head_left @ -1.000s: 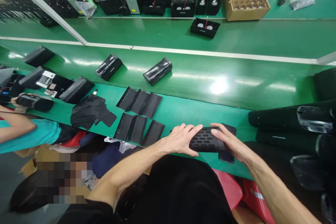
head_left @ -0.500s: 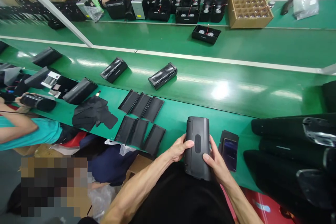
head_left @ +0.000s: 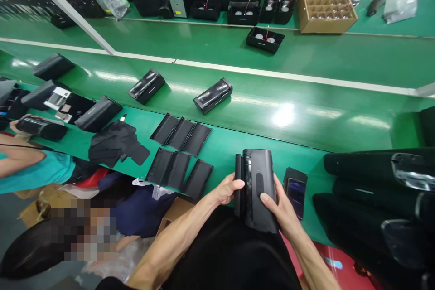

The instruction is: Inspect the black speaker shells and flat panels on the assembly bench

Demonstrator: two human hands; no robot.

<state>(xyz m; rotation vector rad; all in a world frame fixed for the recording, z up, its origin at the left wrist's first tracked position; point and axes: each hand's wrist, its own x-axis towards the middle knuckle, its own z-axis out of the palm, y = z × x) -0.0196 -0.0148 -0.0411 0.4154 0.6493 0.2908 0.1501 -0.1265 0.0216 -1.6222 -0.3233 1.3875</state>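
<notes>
Green table (head_left: pixel 233 142) is stretching across the room, and at its near edge a black case (head_left: pixel 253 199) is being held between two bare hands, its long axis pointing away from the person's body. Left of it, a narrow black cover (head_left: pixel 238 165) is standing nearly parallel to the case, with a dark seam showing between them; whether they are touching lower down, I cannot tell. The left hand (head_left: pixel 224 191) is pinching the cover, thumb on top, and is the nearer hand to that seam. The right hand (head_left: pixel 281 204) is gripping the case from its right side, thumb pressing on the top face, fingers wrapping the side. Flat black panels (head_left: pixel 197 139) are lying to the left, while a phone (head_left: pixel 297 194) is resting just to the right.
</notes>
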